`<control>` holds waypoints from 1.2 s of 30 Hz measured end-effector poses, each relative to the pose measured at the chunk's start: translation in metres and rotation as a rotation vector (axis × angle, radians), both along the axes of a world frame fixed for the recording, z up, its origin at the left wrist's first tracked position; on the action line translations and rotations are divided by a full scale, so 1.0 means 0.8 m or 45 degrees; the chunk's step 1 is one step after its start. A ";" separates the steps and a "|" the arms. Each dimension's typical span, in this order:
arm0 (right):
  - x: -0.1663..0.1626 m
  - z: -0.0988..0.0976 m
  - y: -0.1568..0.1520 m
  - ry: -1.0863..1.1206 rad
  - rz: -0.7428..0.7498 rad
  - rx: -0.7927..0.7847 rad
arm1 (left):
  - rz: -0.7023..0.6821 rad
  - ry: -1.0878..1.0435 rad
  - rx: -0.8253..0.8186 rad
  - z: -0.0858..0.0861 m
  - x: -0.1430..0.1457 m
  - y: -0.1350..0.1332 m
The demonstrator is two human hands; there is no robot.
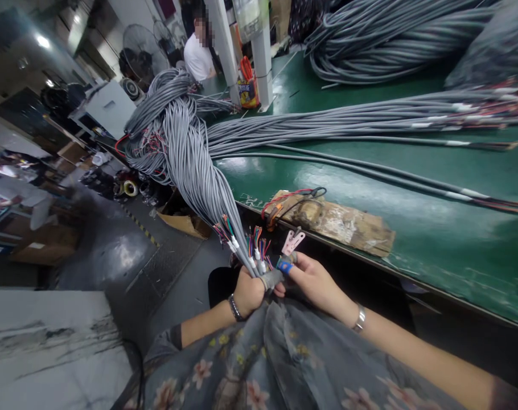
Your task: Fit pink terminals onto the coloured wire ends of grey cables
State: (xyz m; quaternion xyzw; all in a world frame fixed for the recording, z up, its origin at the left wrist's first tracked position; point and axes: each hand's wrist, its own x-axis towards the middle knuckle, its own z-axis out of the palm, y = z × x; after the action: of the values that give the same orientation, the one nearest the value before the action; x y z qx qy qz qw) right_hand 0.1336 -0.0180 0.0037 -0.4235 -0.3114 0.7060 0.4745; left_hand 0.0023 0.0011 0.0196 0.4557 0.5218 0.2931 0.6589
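Observation:
My left hand [248, 293] is closed around the ends of several grey cables [233, 213], close to my lap. Coloured wire ends [257, 236] fan out above white bands on these cables. Beside it, my right hand [323, 285] pinches a small pink tool [292, 244] with two slotted arms pointing up. Its lower part is hidden by my fingers. Grey and blue wraps cover some fingertips. The two hands nearly meet, with the pink tool just right of the wire ends.
The green table [434, 228] bears long grey cables [348, 117] and a large grey coil [382, 40]. A worn wooden block [344, 222] with red and black leads lies at its near edge. Behind, a person [199, 57] in white sits near a post [263, 62]. Cardboard [182, 219] lies below.

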 end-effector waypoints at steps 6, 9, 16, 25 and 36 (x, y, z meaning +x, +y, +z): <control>-0.006 -0.012 0.005 0.063 -0.160 -0.149 | -0.048 0.020 -0.055 0.006 0.002 -0.003; 0.003 -0.022 0.015 0.069 -0.385 -0.278 | -0.083 0.041 -0.092 0.008 0.000 -0.006; 0.023 -0.036 0.016 0.321 -0.301 -0.453 | 0.062 -0.096 -0.094 -0.008 -0.006 0.002; 0.032 -0.025 0.033 0.457 -0.175 -0.094 | 0.043 -0.274 -0.163 0.010 0.007 0.012; 0.021 -0.016 0.037 0.382 -0.315 -0.020 | -0.056 -0.297 -0.202 -0.007 0.013 0.022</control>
State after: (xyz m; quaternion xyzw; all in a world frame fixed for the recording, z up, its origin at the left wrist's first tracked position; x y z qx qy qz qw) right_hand 0.1502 0.0115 -0.0093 -0.3525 -0.1772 0.6998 0.5955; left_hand 0.0130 0.0184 0.0144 0.3765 0.4532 0.2871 0.7553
